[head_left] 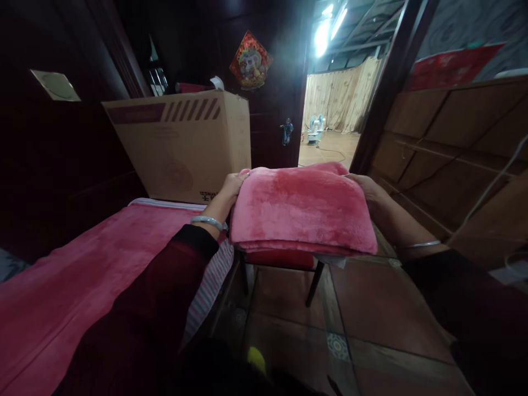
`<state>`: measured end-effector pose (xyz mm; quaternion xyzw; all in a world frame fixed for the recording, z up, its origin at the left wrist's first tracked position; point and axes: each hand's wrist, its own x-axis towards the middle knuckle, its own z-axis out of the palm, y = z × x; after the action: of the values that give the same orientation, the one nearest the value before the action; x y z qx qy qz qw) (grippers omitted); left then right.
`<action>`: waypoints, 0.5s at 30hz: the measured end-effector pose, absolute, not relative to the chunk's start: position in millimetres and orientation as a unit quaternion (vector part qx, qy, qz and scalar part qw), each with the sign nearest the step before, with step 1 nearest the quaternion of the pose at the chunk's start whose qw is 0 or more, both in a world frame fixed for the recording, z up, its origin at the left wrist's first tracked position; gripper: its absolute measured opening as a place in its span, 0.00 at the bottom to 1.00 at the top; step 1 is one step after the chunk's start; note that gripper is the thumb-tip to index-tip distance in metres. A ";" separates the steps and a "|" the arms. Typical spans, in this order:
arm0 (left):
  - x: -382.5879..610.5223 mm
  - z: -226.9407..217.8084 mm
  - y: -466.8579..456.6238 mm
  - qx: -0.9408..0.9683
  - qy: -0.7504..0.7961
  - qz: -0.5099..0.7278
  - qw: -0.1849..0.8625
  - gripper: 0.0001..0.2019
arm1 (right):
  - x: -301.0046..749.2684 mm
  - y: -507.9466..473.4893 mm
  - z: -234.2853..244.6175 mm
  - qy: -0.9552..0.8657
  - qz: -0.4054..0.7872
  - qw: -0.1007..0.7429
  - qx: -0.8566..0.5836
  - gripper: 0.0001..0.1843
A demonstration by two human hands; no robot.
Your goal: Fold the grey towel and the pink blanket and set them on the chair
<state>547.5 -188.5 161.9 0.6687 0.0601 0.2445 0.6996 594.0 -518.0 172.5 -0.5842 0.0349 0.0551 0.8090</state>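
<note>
A folded pink plush blanket is stretched between my two hands, over a chair with a red seat. My left hand grips its far left corner, with the fingers partly tucked behind the fabric. At the far right corner my right hand is closed on the same blanket, its fingertips mostly hidden by the pile. The folded layers show along the near edge. Below the blanket, the chair's dark legs stand on the tiled floor.
On the left lies a bed with a pink cover. Behind it stands a large cardboard box. A dark door opens onto a lit room with a fan. Wooden panelling lines the right side.
</note>
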 end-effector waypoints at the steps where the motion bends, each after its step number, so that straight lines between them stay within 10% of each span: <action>1: 545.1 163.7 -189.9 0.665 0.066 0.255 0.699 0.06 | 592.3 -518.3 175.7 0.037 0.066 0.804 -0.589 0.20; 11: 514.7 179.5 -193.5 0.718 0.185 0.206 0.639 0.18 | 601.8 -530.3 167.2 -0.038 0.077 0.735 -0.672 0.03; 15: 508.6 186.3 -196.1 0.775 0.190 0.244 0.551 0.11 | 614.3 -545.1 168.4 -0.135 -0.084 0.584 -0.796 0.18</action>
<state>508.6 -196.1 186.3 0.7750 0.1902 0.2438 0.5511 614.3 -545.1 168.4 -0.7962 -0.1345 -0.0840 0.5838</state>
